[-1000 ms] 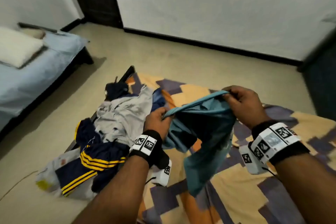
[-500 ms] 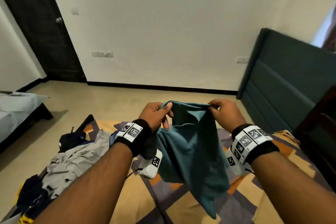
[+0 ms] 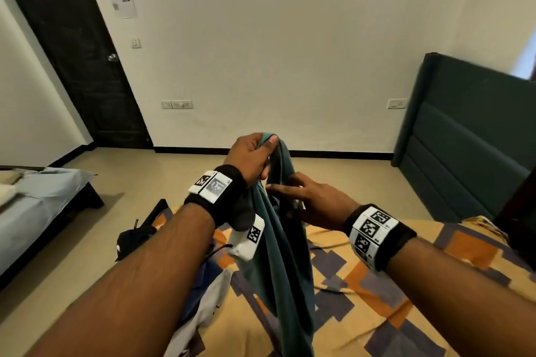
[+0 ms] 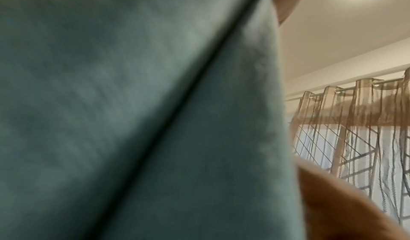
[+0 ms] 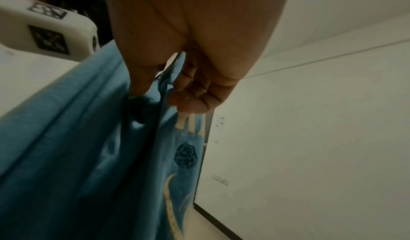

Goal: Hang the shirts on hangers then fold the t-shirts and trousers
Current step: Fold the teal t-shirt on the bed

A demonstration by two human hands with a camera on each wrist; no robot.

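Observation:
A teal t-shirt (image 3: 278, 269) hangs bunched in a long vertical drape in front of me, above the bed. My left hand (image 3: 265, 148) is raised and grips its top edge between thumb and fingers. The cloth (image 4: 133, 121) fills most of the left wrist view. My right hand (image 3: 285, 191) is lower, just under the left one, with its fingers in the folds. In the right wrist view the right hand (image 5: 162, 93) pinches a fold of the t-shirt (image 5: 77, 156) between thumb and curled fingers. A printed design shows on the cloth there.
The bed under my arms has an orange and purple patterned sheet (image 3: 406, 313). A pile of other clothes (image 3: 203, 307) lies at its left edge, beside a black item (image 3: 133, 240). A second bed (image 3: 34, 206) stands at left, a green headboard (image 3: 464, 153) at right.
My hands held the t-shirt's top edge spread apart. Now the left hand has risen with the top, and the right hand has dropped and moved left to the cloth just below it.

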